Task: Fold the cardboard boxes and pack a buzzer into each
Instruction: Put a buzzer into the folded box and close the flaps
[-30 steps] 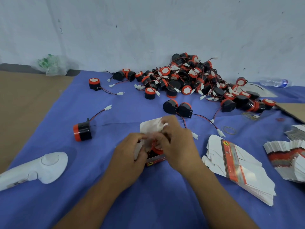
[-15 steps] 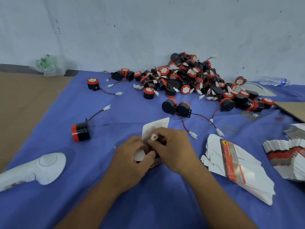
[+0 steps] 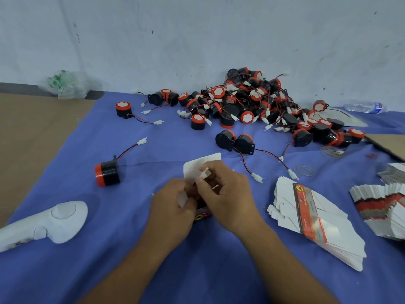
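blue cloth (image 3: pixel 153 270) covered the work surface up to the pale wall, with bare brown board along its left edge. a heap of buzzers (image 3: pixel 252 102), black bodies with red caps and red-black leads ending in white plugs, lay against the wall at the cloth's far edge, right of centre. near the right edge lay a stack of flat box blanks (image 3: pixel 317 220), white with a red printed band, fanned out, and a second stack (image 3: pixel 383 205) just beyond it, partly cut off. a white handheld device (image 3: pixel 50 220) lay at the near left edge.

in the middle of the cloth the left hand (image 3: pixel 173 207) gripped a small cardboard box (image 3: pixel 202 216), fingers curled round it. its white top flap (image 3: pixel 197 167) stood open behind the knuckles and a red printed panel showed below. something dark sat inside the box, mostly hidden by both hands. the right hand (image 3: pixel 225 194) pinched a white plug (image 3: pixel 205 172) over the opening.

a lone buzzer (image 3: pixel 107 173) lay on its side left of the hands, well apart. a pair of buzzers (image 3: pixel 234 141) lay touching between the hands and the heap. a plastic bag (image 3: pixel 68 84) sat at the far left corner, a water bottle (image 3: pixel 363 107) by the wall at the far right, and a rubber band (image 3: pixel 304 171) near the first stack.
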The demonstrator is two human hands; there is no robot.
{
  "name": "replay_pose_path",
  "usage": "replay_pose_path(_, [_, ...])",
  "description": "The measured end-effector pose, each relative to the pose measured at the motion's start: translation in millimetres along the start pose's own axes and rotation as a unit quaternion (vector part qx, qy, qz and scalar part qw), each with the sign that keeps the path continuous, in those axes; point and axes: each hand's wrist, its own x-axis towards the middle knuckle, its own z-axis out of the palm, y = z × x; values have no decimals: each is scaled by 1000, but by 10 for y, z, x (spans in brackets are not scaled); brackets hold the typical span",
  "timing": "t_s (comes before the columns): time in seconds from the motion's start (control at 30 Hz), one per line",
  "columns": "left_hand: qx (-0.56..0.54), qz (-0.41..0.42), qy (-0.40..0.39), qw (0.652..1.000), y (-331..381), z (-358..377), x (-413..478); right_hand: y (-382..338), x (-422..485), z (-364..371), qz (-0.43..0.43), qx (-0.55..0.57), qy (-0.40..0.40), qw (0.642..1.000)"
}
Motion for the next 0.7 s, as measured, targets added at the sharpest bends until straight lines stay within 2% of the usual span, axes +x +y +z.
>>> replay_pose_path(0.1, [90,61,-2,994,-8,3,26,15,-7,10,-50,-3,-12,999])
replay_pose_path(0.23, [80,64,-32,994,-37,-32,44,31,25,-35,-106,-43,-52,992])
replay_pose_path(0.33, [58,54,-34,996,-51,-74,43,41,42,-79,-81,-44,-82,992])
replay_pose_path(0.43, [28,31,17,999,-47,-81,38,29,51,-87,-69,-53,-87,992])
replay_pose_path(0.5, [-34,-20,49,998,-29,-83,20,10,60,-88,-47,-52,-72,995])
replay_pose_path(0.6, [-70,-15,28,997,-42,-65,0,-4,70,-70,-15,-75,-68,995])
replay_pose_path(0.7, [-111,-7,-7,994,-72,-79,-18,-29,86,-41,-7,-151,-104,983])
